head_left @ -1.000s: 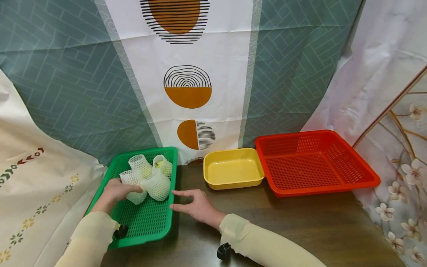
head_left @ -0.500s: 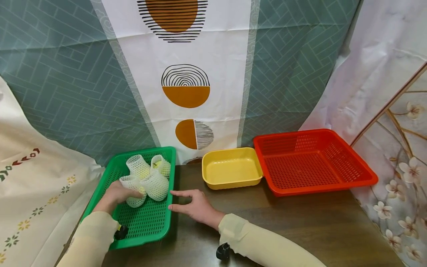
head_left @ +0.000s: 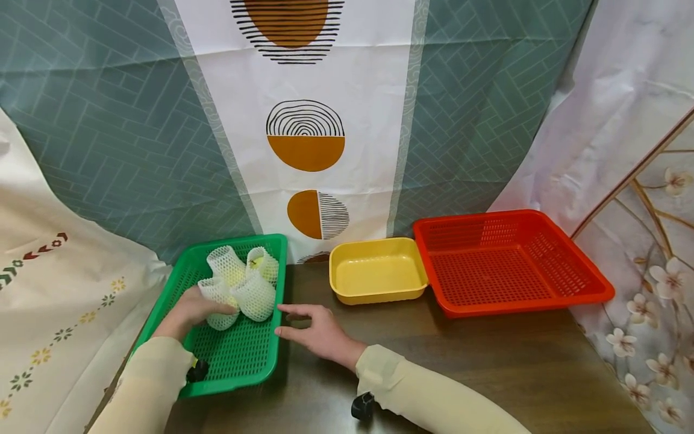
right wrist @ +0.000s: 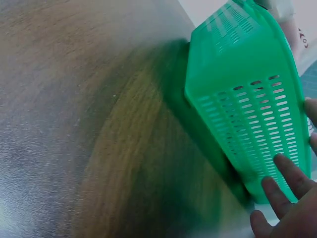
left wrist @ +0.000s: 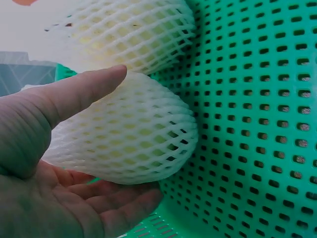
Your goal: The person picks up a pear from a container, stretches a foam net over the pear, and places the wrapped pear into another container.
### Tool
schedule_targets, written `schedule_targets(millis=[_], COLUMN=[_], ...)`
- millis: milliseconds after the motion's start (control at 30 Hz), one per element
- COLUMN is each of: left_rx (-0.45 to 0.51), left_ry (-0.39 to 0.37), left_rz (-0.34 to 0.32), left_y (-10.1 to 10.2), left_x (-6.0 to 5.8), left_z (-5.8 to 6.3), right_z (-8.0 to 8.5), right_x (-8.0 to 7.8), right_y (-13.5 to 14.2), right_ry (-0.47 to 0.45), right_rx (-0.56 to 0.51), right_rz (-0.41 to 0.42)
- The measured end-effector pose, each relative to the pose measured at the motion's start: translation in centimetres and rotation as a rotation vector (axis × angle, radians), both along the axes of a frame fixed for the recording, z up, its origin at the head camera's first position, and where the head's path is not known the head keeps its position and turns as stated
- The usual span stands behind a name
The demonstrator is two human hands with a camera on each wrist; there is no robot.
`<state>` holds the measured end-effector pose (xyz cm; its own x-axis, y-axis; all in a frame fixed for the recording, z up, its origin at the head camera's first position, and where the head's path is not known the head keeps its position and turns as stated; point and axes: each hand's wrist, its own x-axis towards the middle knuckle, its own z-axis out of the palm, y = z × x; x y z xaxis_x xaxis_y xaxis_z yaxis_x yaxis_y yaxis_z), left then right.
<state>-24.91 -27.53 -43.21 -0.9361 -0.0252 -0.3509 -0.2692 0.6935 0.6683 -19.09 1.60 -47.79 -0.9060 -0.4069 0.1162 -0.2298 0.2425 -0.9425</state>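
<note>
My left hand (head_left: 196, 308) is inside the green basket (head_left: 233, 369), around the nearest left pale fruit in a white foam net (left wrist: 143, 134). In the left wrist view its thumb lies over the netted fruit and the fingers bend beneath. Several netted fruits sit close together, one standing at the basket's right side (head_left: 256, 296); their exact kind is hidden by the nets. On the basket's right outer side is my right hand (head_left: 324, 334), index finger and thumb spread apart with their tips at the rim. The right wrist view has its fingers fairly straight against the slotted wall.
To the right of the green basket, a yellow tray (head_left: 379, 296) stands on the dark wooden table (head_left: 434, 367). A red basket (head_left: 452, 308) touches or nearly touches the tray's right side. Patterned cloth (head_left: 347, 90) hangs behind, with more cloth at both sides.
The head view has shifted slightly. The netted fruit at my left hand has moved only a little within the basket; both hands stay in nearly the same places.
</note>
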Motion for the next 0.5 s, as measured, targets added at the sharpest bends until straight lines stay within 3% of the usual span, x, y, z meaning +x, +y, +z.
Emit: schedule_targets(millis=[200,300,400,500], left_rx=[0.03,-0.007,-0.079,-0.137], left_ry=[-0.098,-0.14,-0.102,0.02], left_rz=[-0.039,-0.031,-0.003,0.032], left_y=[-0.2,-0.6,-0.8,-0.4], left_x=[0.3,0.5,0.6,0.9], left_z=[1.5,2.7,4.2,6.1], right_z=[0.5,1.1,2.5,4.6], right_x=[0.0,0.1,-0.1,-0.4], right_y=[0.8,2.0,3.7,5.9], right_ry=[0.004,-0.014,0.001,0.034], right_rx=[0.016,0.032,0.077,0.131], right_rz=[0.042,0.039,-0.004,-0.059])
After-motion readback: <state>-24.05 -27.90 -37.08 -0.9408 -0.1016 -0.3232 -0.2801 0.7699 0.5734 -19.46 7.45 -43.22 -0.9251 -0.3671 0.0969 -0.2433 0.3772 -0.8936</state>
